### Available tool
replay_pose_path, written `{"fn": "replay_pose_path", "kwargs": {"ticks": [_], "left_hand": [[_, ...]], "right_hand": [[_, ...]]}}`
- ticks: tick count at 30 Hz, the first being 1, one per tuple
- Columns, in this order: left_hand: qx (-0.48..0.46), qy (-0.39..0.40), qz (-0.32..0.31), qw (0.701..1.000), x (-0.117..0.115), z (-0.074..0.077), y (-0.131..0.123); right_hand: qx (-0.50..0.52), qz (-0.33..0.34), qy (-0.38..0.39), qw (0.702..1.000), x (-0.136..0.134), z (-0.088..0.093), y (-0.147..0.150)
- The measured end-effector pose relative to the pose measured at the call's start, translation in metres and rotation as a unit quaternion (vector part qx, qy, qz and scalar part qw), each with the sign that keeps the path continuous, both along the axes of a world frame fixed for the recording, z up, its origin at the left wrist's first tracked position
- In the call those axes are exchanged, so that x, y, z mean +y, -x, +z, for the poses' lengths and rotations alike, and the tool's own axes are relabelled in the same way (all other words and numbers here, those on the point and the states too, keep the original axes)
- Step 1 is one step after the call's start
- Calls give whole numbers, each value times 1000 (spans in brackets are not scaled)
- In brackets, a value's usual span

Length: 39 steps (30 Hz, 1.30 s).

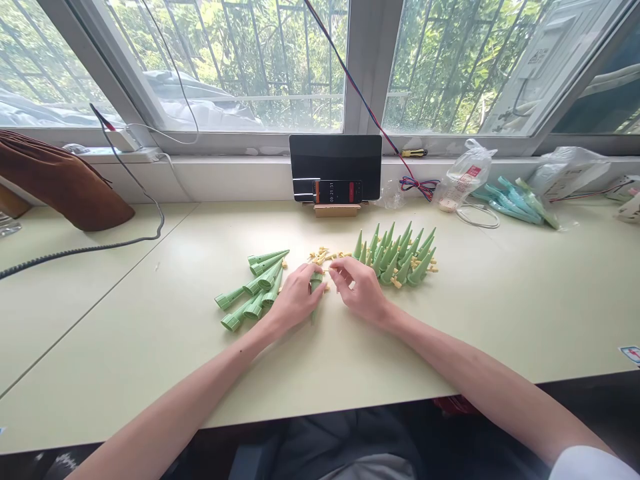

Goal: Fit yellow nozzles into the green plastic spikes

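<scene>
My left hand (295, 297) is closed round a green plastic spike (315, 288) that points down toward me on the pale green table (150, 333). My right hand (361, 288) pinches a small yellow piece (327, 271) at the spike's wide end. To the left lies a pile of green spikes (255, 287) on their sides. To the right stands a cluster of upright green spikes (397, 257). Several loose yellow pieces (324, 255) are scattered just beyond my fingers.
A dark tablet (335, 163) and a phone (337, 191) lean on a stand at the window sill. Plastic bags (463, 175) and teal spikes (515, 200) lie at the back right. A brown bag (60, 180) and a black cable (100, 247) are at the left.
</scene>
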<state>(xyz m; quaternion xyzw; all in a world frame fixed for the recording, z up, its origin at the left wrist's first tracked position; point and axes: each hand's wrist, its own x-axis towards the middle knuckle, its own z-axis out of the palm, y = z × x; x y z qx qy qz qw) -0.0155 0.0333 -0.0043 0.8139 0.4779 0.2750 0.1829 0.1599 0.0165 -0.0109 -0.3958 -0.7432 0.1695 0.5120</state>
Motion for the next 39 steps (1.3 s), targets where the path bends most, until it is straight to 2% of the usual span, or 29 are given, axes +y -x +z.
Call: {"fn": "replay_pose_path", "kwargs": {"ticks": [7,16,39], "left_hand": [[-49,-9,17,999,-2,4,-1],[-164,-69,35,983,-5,11,-4],[-227,-58,74,969,-7,13,-6]], "right_hand": [[-23,2,4,1000,1,-1,-1],[-44,4,-5,999,1,-1,0],[-41,8,-10,999,0,1,0]]}}
